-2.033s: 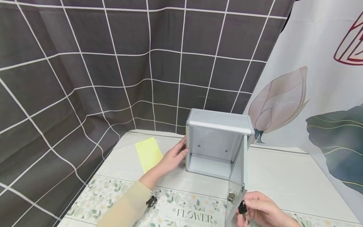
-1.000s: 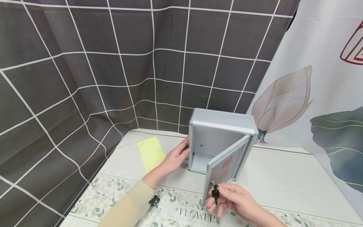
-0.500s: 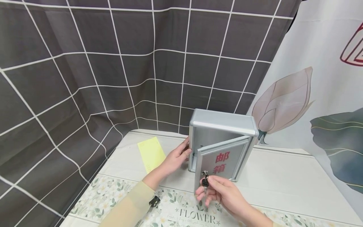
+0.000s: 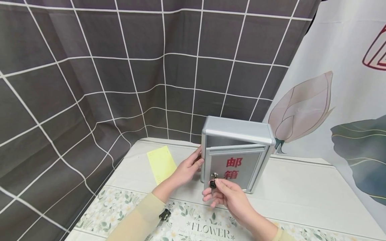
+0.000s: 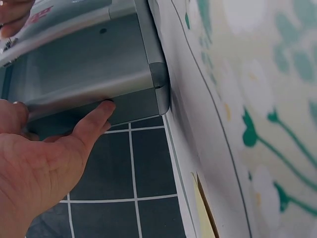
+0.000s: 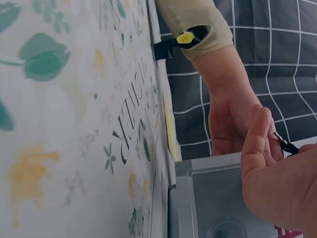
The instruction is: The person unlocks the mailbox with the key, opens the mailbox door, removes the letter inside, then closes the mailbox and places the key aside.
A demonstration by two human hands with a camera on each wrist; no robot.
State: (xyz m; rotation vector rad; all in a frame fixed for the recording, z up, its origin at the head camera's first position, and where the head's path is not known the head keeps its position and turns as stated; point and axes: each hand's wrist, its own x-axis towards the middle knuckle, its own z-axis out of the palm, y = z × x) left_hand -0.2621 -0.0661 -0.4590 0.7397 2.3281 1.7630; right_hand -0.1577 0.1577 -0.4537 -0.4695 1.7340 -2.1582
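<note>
A silver metal mailbox (image 4: 238, 129) stands upright on the table, its hinged door (image 4: 219, 161) with red characters slightly ajar, a gap showing at the top left. My left hand (image 4: 185, 170) rests against the box's left side; in the left wrist view its extended fingers (image 5: 96, 119) touch the side wall. At the door's lock (image 4: 214, 175), thumb and finger of my right hand (image 4: 235, 199) pinch a black-headed key (image 4: 212, 184), while a second key seems to hang there. Its other fingers stay loosely spread before the door.
Left of the box lies a yellow sheet of paper (image 4: 161, 162). The pale tablecloth (image 4: 301, 180) carries a floral band with printed lettering. A dark grid-patterned curtain (image 4: 178, 73) hangs behind and at the left, a white printed one (image 4: 346, 83) at the right.
The right hand has swung the mailbox door from wide open to nearly flush with the frame, moving leftward and slightly upward with the key. The left hand has stayed at the box's side.
</note>
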